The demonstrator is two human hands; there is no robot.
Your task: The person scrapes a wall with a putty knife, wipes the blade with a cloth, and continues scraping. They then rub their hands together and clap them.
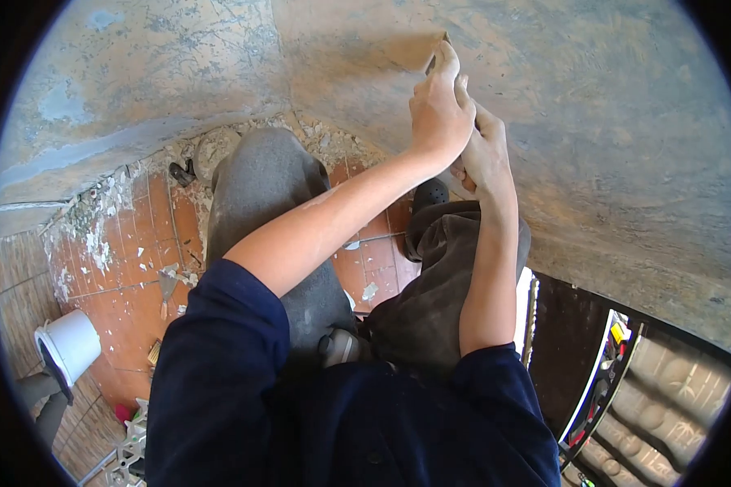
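In front of me is a worn, patchy wall (593, 89). Against it, a thin blade (432, 63), apparently a scraper's, shows almost edge-on above my fingers. My left hand (443, 118) is closed on it, its fingertips near the blade's upper end. Just below and to the right, my right hand (487, 154) is wrapped around the lower part, its fingers curled. The two hands touch at the wrist and palm. Most of the tool is hidden behind my hands. A brownish shadow lies on the wall left of the blade.
Orange floor tiles (134, 325) carry flakes and rubble along the wall's foot. A putty knife (167, 288) lies there. A white bucket (75, 345) stands at left. Right of my legs are a dark panel (564, 349), a container of tools (609, 365) and a patterned padded surface (666, 398).
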